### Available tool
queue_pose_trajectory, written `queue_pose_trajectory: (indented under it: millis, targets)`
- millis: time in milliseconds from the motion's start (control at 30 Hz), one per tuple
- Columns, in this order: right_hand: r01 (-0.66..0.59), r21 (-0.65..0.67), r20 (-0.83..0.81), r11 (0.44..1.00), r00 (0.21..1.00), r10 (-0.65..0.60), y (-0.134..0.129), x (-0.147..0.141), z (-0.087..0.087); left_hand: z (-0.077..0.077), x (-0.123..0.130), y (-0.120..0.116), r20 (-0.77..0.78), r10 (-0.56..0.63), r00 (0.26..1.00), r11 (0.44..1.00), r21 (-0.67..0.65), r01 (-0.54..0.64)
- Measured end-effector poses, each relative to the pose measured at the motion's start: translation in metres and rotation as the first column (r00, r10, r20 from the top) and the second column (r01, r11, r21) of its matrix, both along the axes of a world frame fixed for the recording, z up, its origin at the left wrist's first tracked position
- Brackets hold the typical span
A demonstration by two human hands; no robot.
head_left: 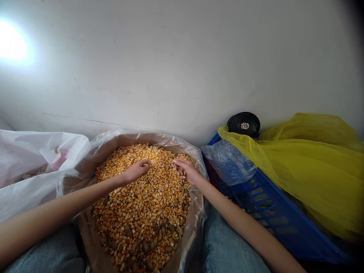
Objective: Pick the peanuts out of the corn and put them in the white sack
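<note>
**Item 1:** dried corn kernels (142, 212), yellow-orange, loose, heaped in a sack. Mixed through them, thickest toward the near side, are unshelled peanuts (146, 245).

**Item 2:** right hand (185, 171), held low over the heap toward the far right of the sack. Fingers are curled into a loose, closed grip around a few peanuts.

**Item 3:** left hand (137, 170), palm down over the middle of the heap, just beside the right hand. Fingers (146, 164) are curled inward and appear to touch the kernels; whether they grip anything cannot be told.

**Item 4:** sack (85, 223), brown paper lined with clear plastic, its rim folded open. It stands between the person's legs, close to the wall.

**Item 5:** jeans (227, 246), pale blue, on both sides of the sack.

**Item 6:** white plastic bag (28, 197), left of the sack and touching it, with peanuts (31, 173) lying inside.

**Item 7:** blue plastic crate (273, 212), slatted, right of the sack, partly covered.

**Item 8:** clear plastic bag (229, 162), crumpled on the crate.

**Item 9:** yellow plastic sheet (301, 178), draped over the crate.

**Item 10:** black fan (243, 124), small, behind the crate against the wall.

**Item 11:** white wall (170, 68), behind everything, with a bright glare at upper left.
</note>
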State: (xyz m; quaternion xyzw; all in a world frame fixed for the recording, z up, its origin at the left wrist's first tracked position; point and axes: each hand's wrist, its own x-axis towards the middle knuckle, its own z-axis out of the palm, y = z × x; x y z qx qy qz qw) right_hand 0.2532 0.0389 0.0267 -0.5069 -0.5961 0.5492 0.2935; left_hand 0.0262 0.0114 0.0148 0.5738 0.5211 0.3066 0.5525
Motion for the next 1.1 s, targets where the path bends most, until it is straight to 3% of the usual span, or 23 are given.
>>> queue_pose_trajectory:
  millis: [67, 100, 167, 233, 267, 333, 433, 500, 533, 600, 633, 700, 800, 867, 933, 1033, 1100]
  targets:
    - [-0.115, 0.208, 0.417, 0.971, 0.909, 0.019, 0.006, -0.001, -0.002, 0.005, -0.003, 0.001, -0.354, -0.020, 0.935, 0.967, 0.230, 0.107]
    - [-0.211, 0.280, 0.596, 0.936, 0.803, 0.002, 0.009, -0.003, -0.004, 0.008, -0.003, 0.001, -0.499, -0.019, 0.866, 0.941, 0.284, 0.184]
    - [-0.402, 0.306, 0.833, 0.863, 0.552, -0.038, 0.014, -0.008, -0.008, 0.011, -0.004, 0.000, -0.706, -0.045, 0.707, 0.907, 0.268, 0.325]
    - [-0.512, 0.231, 0.939, 0.827, 0.339, -0.053, 0.017, -0.014, -0.014, 0.012, -0.002, -0.003, -0.819, -0.104, 0.564, 0.888, 0.179, 0.423]
    - [-0.539, 0.201, 0.961, 0.818, 0.269, -0.058, 0.018, -0.017, -0.017, 0.010, -0.001, -0.004, -0.852, -0.125, 0.509, 0.881, 0.140, 0.451]
    - [-0.555, 0.190, 0.973, 0.810, 0.219, -0.079, 0.019, -0.019, -0.023, 0.006, 0.003, -0.008, -0.887, -0.153, 0.435, 0.868, 0.090, 0.488]
    - [-0.480, 0.258, 0.939, 0.839, 0.330, -0.100, 0.021, -0.018, -0.026, -0.004, 0.006, -0.009, -0.909, -0.145, 0.390, 0.861, 0.078, 0.502]
    - [-0.317, 0.297, 0.843, 0.901, 0.531, -0.091, 0.022, -0.014, -0.024, -0.008, 0.007, -0.008, -0.914, -0.132, 0.383, 0.859, 0.087, 0.505]
    - [-0.201, 0.287, 0.740, 0.937, 0.668, -0.083, 0.023, -0.012, -0.021, -0.009, 0.006, -0.006, -0.912, -0.135, 0.388, 0.859, 0.087, 0.504]
    - [0.034, 0.175, 0.366, 0.984, 0.926, -0.097, 0.024, -0.007, -0.015, -0.011, 0.003, -0.004, -0.893, -0.156, 0.423, 0.859, 0.090, 0.505]
    - [0.113, 0.076, 0.121, 0.991, 0.985, -0.122, 0.026, -0.005, -0.012, -0.012, 0.001, -0.003, -0.879, -0.168, 0.446, 0.858, 0.093, 0.505]
    - [0.166, -0.123, -0.312, 0.979, 0.929, -0.197, 0.029, -0.001, -0.006, -0.014, -0.001, -0.002, -0.863, -0.180, 0.472, 0.859, 0.095, 0.503]
    - [0.144, -0.289, -0.608, 0.946, 0.736, -0.298, 0.035, 0.005, -0.002, -0.018, -0.002, -0.002, -0.885, -0.167, 0.435, 0.854, 0.091, 0.512]
    - [0.177, -0.303, -0.635, 0.936, 0.695, -0.337, 0.038, 0.006, -0.002, -0.020, -0.002, -0.001, -0.897, -0.150, 0.416, 0.849, 0.099, 0.520]
    - [0.272, -0.247, -0.545, 0.930, 0.754, -0.366, 0.039, 0.004, -0.004, -0.019, -0.002, 0.000, -0.876, -0.134, 0.464, 0.860, 0.130, 0.493]
    - [0.370, 0.031, -0.100, 0.929, 0.926, -0.365, 0.037, -0.002, -0.008, -0.010, -0.006, 0.004, -0.688, -0.137, 0.713, 0.931, 0.157, 0.331]
    - [0.259, 0.260, 0.315, 0.930, 0.888, -0.335, 0.034, -0.006, -0.012, -0.003, -0.009, 0.007, -0.375, -0.191, 0.907, 0.977, 0.013, 0.212]
